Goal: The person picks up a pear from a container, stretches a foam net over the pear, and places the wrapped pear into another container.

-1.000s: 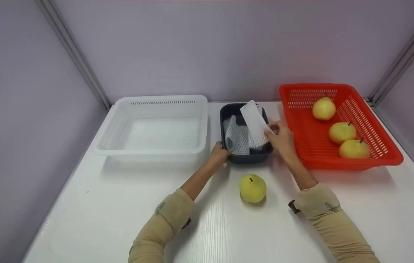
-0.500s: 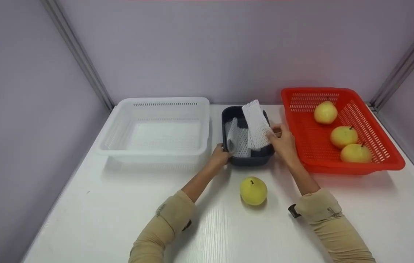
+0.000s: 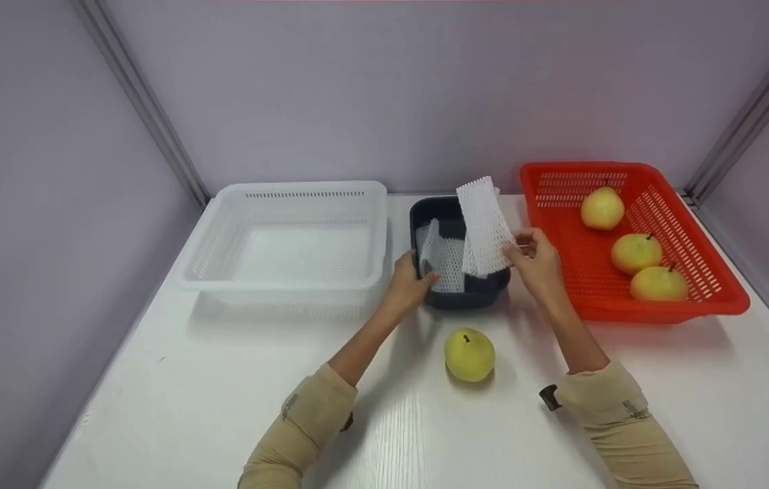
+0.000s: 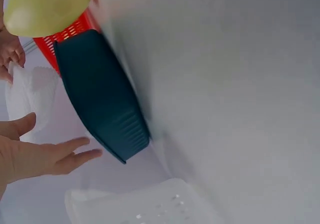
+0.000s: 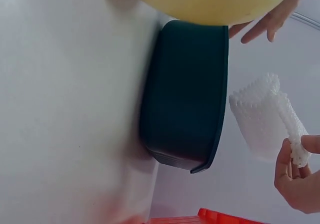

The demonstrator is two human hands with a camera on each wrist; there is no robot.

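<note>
My right hand (image 3: pixel 539 261) pinches a white foam net sleeve (image 3: pixel 487 227) by its lower right edge and holds it above the dark bin (image 3: pixel 469 301). In the right wrist view the thumb and fingers of that hand (image 5: pixel 300 184) grip one corner of the sleeve (image 5: pixel 262 116). At the bin's left rim is my left hand (image 3: pixel 408 284). The left wrist view shows this hand (image 4: pixel 40 156) with its fingers extended, apart from the bin (image 4: pixel 100 94). More foam net sleeves (image 3: pixel 452 261) lie inside the bin. A yellow pear (image 3: pixel 470 355) sits on the table before it.
On the left stands a white plastic basket (image 3: pixel 282 284) with nothing in it. A red basket (image 3: pixel 588 310) at the right holds three pears, one of them a pear (image 3: pixel 603 208) near the back. A pale wall (image 3: pixel 357 95) rises behind the table (image 3: pixel 235 394).
The right hand has lifted the foam sleeve slightly up and to the right. My left hand has let go of the bin's rim and its fingers have spread.
</note>
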